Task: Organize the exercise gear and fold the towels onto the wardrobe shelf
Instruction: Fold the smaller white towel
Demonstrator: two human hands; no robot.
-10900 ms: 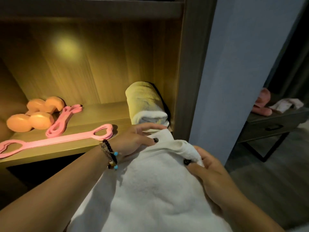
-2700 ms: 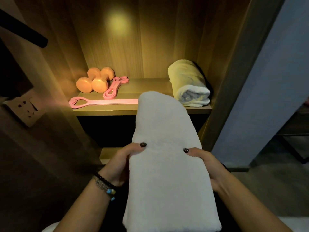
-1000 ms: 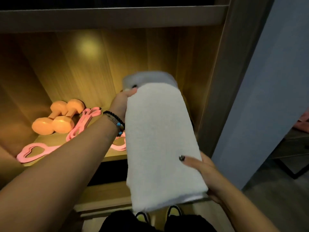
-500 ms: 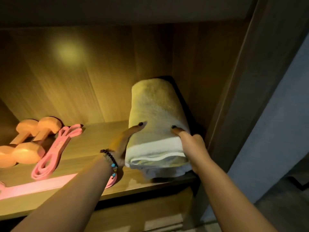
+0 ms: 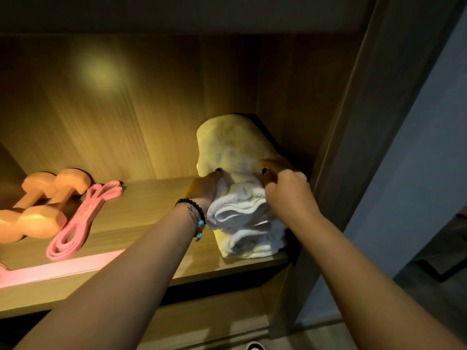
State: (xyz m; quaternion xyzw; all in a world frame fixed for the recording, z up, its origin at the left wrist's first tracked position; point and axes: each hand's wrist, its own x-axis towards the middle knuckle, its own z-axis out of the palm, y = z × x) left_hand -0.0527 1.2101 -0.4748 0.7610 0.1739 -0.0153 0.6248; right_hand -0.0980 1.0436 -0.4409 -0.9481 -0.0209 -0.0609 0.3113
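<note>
Warm yellow light fills the wooden wardrobe shelf (image 5: 156, 198), with a dark post and a grey wall on the right. Two folded towels (image 5: 242, 188) sit stacked in the right corner, soft and squashy, probably light. Both hands pinch the top towel near its front: the left hand (image 5: 204, 190) on one side, the right hand (image 5: 285, 188) on the other. Holding the sides looks best, since loose folds could flop open. Orange dumbbells (image 5: 43, 205) and pink stretchy bands (image 5: 83, 221) lie at the left.

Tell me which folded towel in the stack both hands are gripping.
The upper white folded towel: the left hand and right hand pinch its sides. The lower folded towel beneath rests untouched on the wooden shelf.
</note>
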